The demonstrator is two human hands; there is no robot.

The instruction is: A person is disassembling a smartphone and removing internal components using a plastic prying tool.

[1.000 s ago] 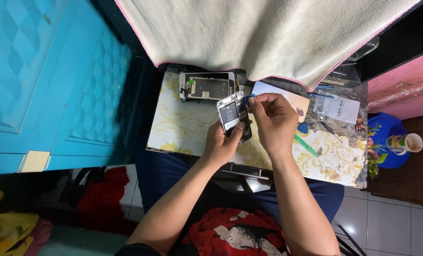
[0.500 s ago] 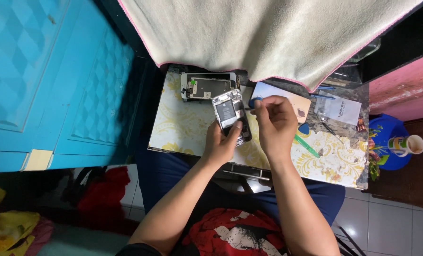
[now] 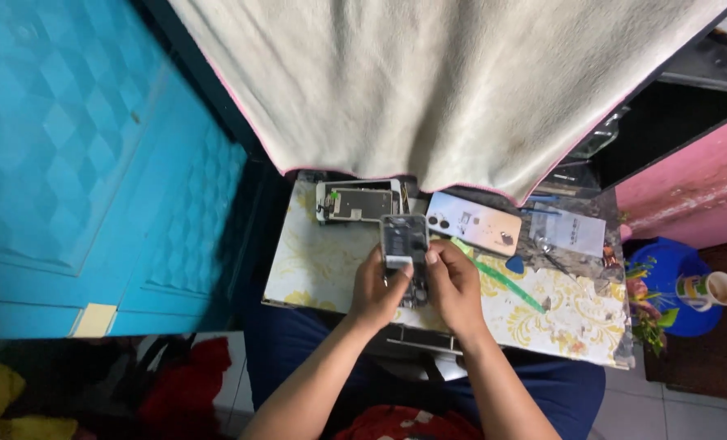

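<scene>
Both your hands grip one opened phone body [image 3: 404, 244] above the worktop [image 3: 315, 269]: your left hand [image 3: 377, 287] wraps its left edge, your right hand [image 3: 453, 285] its right edge, thumbs pressed on its face. Just beyond your left hand lies a second opened phone frame [image 3: 355, 204]. Beyond your right hand rests a pale back cover [image 3: 478, 224], with a green strip [image 3: 502, 281] and a blue pick [image 3: 514, 264] to that hand's right.

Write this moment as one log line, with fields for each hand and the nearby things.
left hand: holds opened phone | right hand: on same phone | nearby: phone frame, back cover, green tool | surface: patterned table
</scene>
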